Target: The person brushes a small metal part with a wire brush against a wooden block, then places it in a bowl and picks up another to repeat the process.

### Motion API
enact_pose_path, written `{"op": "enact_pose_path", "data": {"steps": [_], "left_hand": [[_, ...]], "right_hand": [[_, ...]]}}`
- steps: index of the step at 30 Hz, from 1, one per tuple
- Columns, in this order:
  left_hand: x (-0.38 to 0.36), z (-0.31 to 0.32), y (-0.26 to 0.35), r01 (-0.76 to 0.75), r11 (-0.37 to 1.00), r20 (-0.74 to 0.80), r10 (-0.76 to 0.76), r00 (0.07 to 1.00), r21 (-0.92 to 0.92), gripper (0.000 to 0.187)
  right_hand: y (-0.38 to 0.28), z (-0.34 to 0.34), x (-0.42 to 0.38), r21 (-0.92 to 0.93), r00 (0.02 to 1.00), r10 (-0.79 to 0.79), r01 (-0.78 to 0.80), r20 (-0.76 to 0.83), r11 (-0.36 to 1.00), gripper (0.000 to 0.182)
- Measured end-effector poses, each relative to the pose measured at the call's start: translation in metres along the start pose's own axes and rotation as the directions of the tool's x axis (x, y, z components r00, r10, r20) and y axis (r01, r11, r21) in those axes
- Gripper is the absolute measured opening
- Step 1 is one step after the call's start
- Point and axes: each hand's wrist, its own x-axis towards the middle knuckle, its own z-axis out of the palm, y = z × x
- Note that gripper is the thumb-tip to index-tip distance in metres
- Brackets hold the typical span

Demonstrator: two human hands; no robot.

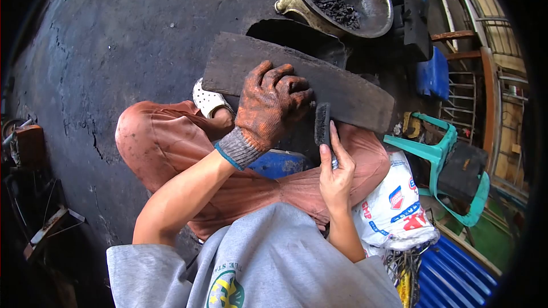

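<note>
**Scrubbing a blackened plank on the workshop floor**

Sooty dark concrete floor [114, 40] everywhere, cracked in places, so this looks like some kind of forge or charcoal shop. Going left to right: rusty metal junk [28, 148] at the far left edge, then the person's knees in stained rust-coloured trousers [165, 142], sitting low with a grey sweatshirt [268, 256] filling the bottom of the shot.

The left hand [271, 108], in a grimy orange-stained work glove, is clamped over the near edge of a dark wooden plank [240, 63], pinning it across the lap. The plank runs on a slant from upper left down to the right, and it's black pretty much end to end.

Just right of the glove, the bare right hand [337, 174] grips a small dark brush-like block [322, 122] from below, thumb up along its side. Its top end sits against the plank's lower edge, touching or nearly so. Can't tell exactly what the tool is.

How far along? My guess is mid-job: no patch of the plank looks noticeably cleaner than the rest, so plenty left.

Further right: a big metal bowl with charcoal bits [342, 0] behind the plank, a printed white sack [394, 205] by the knee, a teal plastic chair [451, 159].
</note>
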Motion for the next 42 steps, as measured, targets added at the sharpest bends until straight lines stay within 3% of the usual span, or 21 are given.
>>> {"op": "enact_pose_path", "data": {"steps": [3,8,11,14,15,16,20,22,24,29,30,32,33,36,37,38,39,40,41,42], "left_hand": [[-0.002,0.002,-0.003,-0.015,1.000,-0.008,0.015,1.000,-0.007,0.035],[-0.003,0.003,-0.003,-0.014,1.000,-0.015,0.014,1.000,0.001,0.038],[-0.003,0.006,-0.003,-0.007,1.000,-0.007,0.008,1.000,0.017,0.033],[-0.005,0.019,-0.007,0.056,0.998,-0.048,-0.058,0.997,-0.034,0.023],[-0.002,0.011,-0.008,-0.052,0.999,-0.035,0.052,0.998,0.009,0.022],[-0.003,0.008,-0.008,-0.058,0.998,-0.024,0.058,0.998,0.001,0.022],[-0.006,0.012,-0.006,0.083,0.996,0.025,-0.083,0.996,0.017,0.024],[-0.003,0.002,-0.005,-0.035,0.999,0.026,0.035,0.999,0.007,0.024],[-0.002,0.001,-0.003,-0.002,1.000,0.018,0.002,1.000,-0.011,0.024],[0.000,0.005,-0.003,-0.018,0.999,-0.013,0.018,1.000,-0.029,0.023],[-0.001,0.008,-0.003,-0.017,1.000,-0.027,0.017,0.999,-0.025,0.022],[-0.001,0.007,-0.003,-0.017,1.000,-0.039,0.016,0.999,-0.017,0.021],[0.001,0.002,0.000,-0.020,1.000,-0.024,0.020,1.000,-0.003,0.021],[0.000,0.006,-0.002,-0.042,0.998,-0.028,0.043,0.999,0.038,0.025],[0.004,0.000,-0.005,-0.039,0.997,-0.051,0.043,0.998,0.071,0.030],[0.004,-0.013,-0.013,-0.021,0.999,-0.136,0.027,0.990,0.041,0.030],[0.012,-0.025,-0.026,0.064,0.996,-0.214,-0.074,0.974,-0.054,0.030],[0.022,-0.050,-0.048,-0.004,0.999,-0.383,-0.012,0.924,-0.042,0.027],[0.018,-0.064,-0.066,0.096,0.992,-0.501,-0.125,0.857,-0.083,0.028],[0.009,-0.077,-0.088,0.179,0.949,-0.489,-0.290,0.823,-0.261,0.028]], "right_hand": [[-0.008,0.008,0.008,0.044,0.994,0.104,-0.104,-0.014,0.994,0.044],[-0.001,0.024,0.056,-0.067,0.993,-0.080,0.074,-0.084,0.995,0.043],[-0.012,0.016,0.037,-0.024,0.999,0.042,-0.042,-0.018,0.999,0.042],[0.012,0.011,0.007,0.055,0.999,-0.008,0.010,-0.052,0.998,0.043],[0.007,0.011,0.011,0.058,0.999,-0.001,0.004,-0.053,0.998,0.043],[-0.001,0.009,0.022,0.041,1.000,0.009,-0.008,-0.024,0.999,0.042],[0.000,0.014,0.076,0.011,1.000,0.011,-0.011,-0.003,1.000,0.043],[-0.001,0.015,0.096,0.145,0.993,0.114,-0.108,-0.031,0.984,0.045],[0.004,0.011,0.104,0.273,0.993,0.116,-0.102,-0.037,0.957,0.046],[0.022,0.008,0.034,0.108,0.976,0.215,-0.217,0.030,0.970,0.047],[0.010,0.003,0.015,0.241,0.926,0.364,-0.376,0.095,0.895,0.046],[0.012,-0.009,-0.004,0.504,0.900,0.399,-0.430,0.175,0.749,0.046],[0.011,-0.010,-0.002,0.510,0.901,0.401,-0.428,0.168,0.746,0.046],[0.009,-0.009,0.017,0.420,0.925,0.378,-0.358,0.037,0.834,0.045],[0.013,-0.002,0.029,0.226,0.985,0.158,-0.140,-0.063,0.964,0.044],[0.014,0.004,0.038,0.004,0.989,-0.087,0.089,-0.117,0.996,0.043],[-0.007,0.006,0.043,-0.040,0.999,-0.006,0.004,-0.054,0.999,0.042],[-0.012,0.016,0.047,-0.112,0.996,-0.085,0.081,-0.031,0.990,0.041],[-0.028,0.024,0.048,-0.089,0.994,-0.104,0.105,0.012,0.991,0.041],[-0.034,0.039,0.047,-0.069,0.986,-0.162,0.164,0.037,0.984,0.043]]}}
